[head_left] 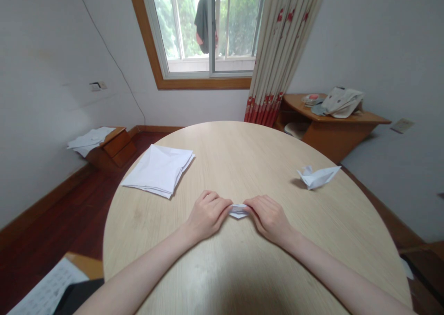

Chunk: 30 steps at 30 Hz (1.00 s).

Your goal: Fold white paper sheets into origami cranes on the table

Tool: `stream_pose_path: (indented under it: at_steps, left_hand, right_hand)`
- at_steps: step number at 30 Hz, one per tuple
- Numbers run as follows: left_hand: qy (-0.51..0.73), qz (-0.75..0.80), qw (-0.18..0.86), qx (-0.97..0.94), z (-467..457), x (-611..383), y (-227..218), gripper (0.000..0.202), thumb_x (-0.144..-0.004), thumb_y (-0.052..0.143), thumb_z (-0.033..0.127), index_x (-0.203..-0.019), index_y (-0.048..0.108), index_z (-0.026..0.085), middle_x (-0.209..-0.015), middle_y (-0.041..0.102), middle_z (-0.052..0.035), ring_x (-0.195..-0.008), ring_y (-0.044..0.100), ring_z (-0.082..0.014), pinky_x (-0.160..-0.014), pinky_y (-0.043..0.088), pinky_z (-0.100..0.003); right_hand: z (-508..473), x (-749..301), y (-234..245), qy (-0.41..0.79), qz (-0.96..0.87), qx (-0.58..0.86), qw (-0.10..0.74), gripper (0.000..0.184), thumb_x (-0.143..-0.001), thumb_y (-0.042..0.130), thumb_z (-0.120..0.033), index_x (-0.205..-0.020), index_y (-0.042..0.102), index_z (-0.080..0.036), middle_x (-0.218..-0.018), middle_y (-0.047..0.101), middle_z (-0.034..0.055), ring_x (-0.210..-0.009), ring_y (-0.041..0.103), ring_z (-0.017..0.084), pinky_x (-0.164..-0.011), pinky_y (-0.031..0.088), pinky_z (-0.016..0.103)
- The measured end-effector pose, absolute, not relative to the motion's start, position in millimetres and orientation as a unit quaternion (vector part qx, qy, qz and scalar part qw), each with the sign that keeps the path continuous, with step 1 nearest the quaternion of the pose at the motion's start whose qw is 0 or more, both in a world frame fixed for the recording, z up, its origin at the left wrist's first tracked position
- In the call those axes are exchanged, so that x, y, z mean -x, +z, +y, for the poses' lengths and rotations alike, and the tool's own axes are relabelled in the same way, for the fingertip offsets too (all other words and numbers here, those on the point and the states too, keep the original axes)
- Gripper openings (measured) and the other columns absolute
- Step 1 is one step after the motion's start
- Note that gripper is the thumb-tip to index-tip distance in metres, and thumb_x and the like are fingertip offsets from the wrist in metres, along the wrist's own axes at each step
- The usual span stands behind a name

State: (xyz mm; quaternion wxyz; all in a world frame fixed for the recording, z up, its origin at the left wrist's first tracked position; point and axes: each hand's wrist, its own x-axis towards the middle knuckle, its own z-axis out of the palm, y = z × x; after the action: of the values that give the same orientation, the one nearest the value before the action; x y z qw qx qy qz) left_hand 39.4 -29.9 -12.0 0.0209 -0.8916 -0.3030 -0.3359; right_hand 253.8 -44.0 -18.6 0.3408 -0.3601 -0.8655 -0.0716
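A small folded piece of white paper (238,211) is pinched between my two hands near the middle of the round table. My left hand (209,214) is closed on its left end, and my right hand (268,217) grips the right end. Only the paper's centre shows, with a pointed lower edge; the ends are hidden under my fingers. Beyond my right hand, a folded white paper bird (317,177) sits by itself. To the far left of my left hand lies a stack of white paper sheets (159,169).
The round wooden table (236,144) has a curved edge on all visible sides. A wooden desk (333,137) with a cloth bag (342,103) stands at the back right. At the left is a low cabinet (120,146) with papers on top. A curtain (280,51) hangs beside the window.
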Motion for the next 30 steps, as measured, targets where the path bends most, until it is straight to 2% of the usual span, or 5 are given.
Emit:
stream_pose_path:
  at_steps: [5,11,18,23,30]
  left_hand:
    - [-0.328,-0.298,0.003,0.896,-31,-39,-12,0.025,-0.098,0.036,0.022,-0.099,0.059,0.015,-0.078,0.067,-0.0047,-0.071,0.056,-0.0175,-0.068,0.037,-0.032]
    - [-0.317,-0.292,0.012,0.902,-31,-39,-8,0.021,-0.096,0.04,0.021,-0.104,0.059,0.015,-0.099,0.066,-0.0088,-0.088,0.057,-0.0205,-0.075,0.04,-0.034]
    - [-0.268,-0.228,-0.056,0.934,-29,-41,-16,0.021,-0.097,0.045,0.03,-0.097,0.061,0.017,-0.095,0.065,-0.0064,-0.086,0.057,-0.0182,-0.076,0.043,-0.031]
    - [-0.254,-0.244,-0.083,0.932,-27,-44,-24,0.021,-0.098,0.043,0.025,-0.096,0.062,0.017,-0.091,0.065,-0.0059,-0.085,0.057,-0.0175,-0.075,0.044,-0.029]
    - [-0.251,-0.25,-0.115,0.928,-29,-45,-27,0.024,-0.098,0.04,0.021,-0.103,0.062,0.018,-0.093,0.064,-0.0067,-0.087,0.058,-0.017,-0.077,0.047,-0.028]
  right_hand:
    - [-43,-254,-24,-0.051,-0.857,0.377,0.347,0.025,-0.098,0.036,-0.019,-0.09,0.06,-0.015,-0.073,0.067,0.0071,-0.063,0.059,0.018,-0.061,0.04,0.03]
    - [-41,-256,-35,-0.004,-0.846,0.447,0.29,0.03,-0.099,0.033,-0.027,-0.09,0.06,-0.017,-0.072,0.069,0.0058,-0.064,0.063,0.019,-0.06,0.042,0.03]
    - [-37,-257,-36,0.058,-0.836,0.477,0.264,0.025,-0.098,0.036,-0.026,-0.09,0.059,-0.019,-0.076,0.068,0.0041,-0.067,0.063,0.018,-0.061,0.044,0.029]
    - [-35,-254,-33,0.051,-0.846,0.445,0.288,0.021,-0.095,0.042,-0.021,-0.081,0.057,-0.019,-0.076,0.063,0.0054,-0.074,0.058,0.019,-0.065,0.046,0.031]
    - [-34,-251,-31,0.095,-0.846,0.419,0.316,0.017,-0.093,0.045,-0.015,-0.084,0.059,-0.019,-0.083,0.061,0.006,-0.08,0.057,0.019,-0.072,0.049,0.033]
